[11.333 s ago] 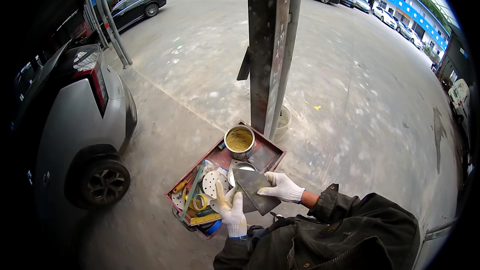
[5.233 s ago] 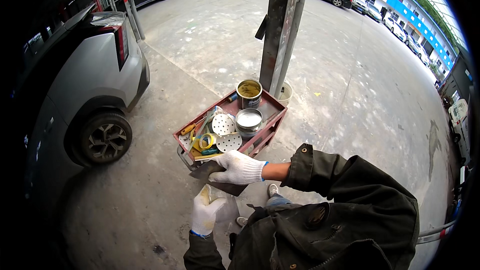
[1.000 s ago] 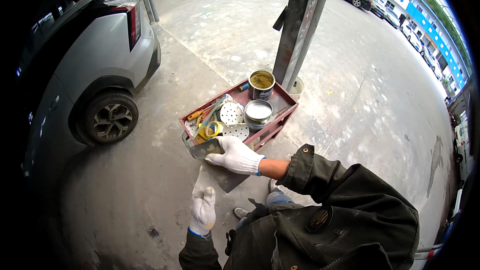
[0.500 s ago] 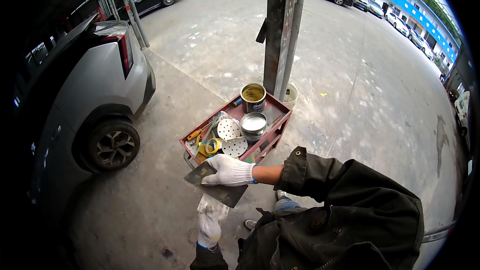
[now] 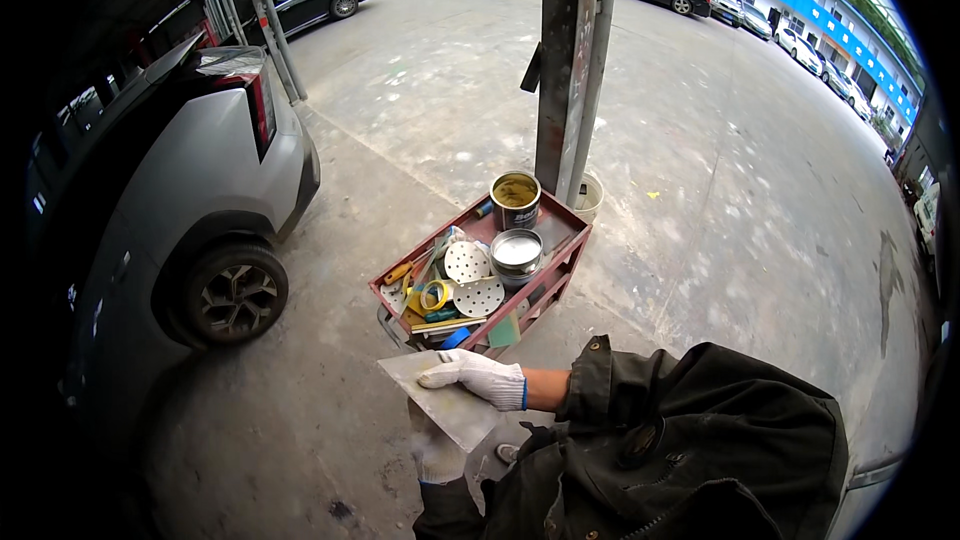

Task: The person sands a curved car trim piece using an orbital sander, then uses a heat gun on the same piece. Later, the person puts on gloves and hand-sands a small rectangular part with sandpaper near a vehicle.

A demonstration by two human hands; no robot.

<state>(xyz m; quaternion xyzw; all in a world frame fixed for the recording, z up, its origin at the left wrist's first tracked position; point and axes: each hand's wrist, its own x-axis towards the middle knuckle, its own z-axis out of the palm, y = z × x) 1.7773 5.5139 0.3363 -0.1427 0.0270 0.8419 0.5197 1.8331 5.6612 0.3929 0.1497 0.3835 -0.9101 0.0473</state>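
My right hand [image 5: 482,380], in a white knit glove, is closed on a flat, thin putty spreader [image 5: 455,412]. Its pale, smeared face tilts up toward me. Below it my left hand [image 5: 440,462], gloved the same way, grips a second flat plate [image 5: 428,428]. The spreader covers part of this plate and hides most of the left fingers. Both plates overlap just in front of a red tool cart [image 5: 572,258]; whether they touch I cannot tell.
The cart carries an open can of yellowish paste [image 5: 515,190], a lidded tin [image 5: 517,248], perforated sanding discs [image 5: 467,262] and a yellow tape roll [image 5: 434,294]. Behind it stand a steel post [image 5: 562,70] and a white bucket [image 5: 590,195]. A grey car [image 5: 215,175] is at left.
My right hand has moved down and slightly right, and its spreader has turned from dark to pale. The left hand has shifted right and lower, its plate now more covered.
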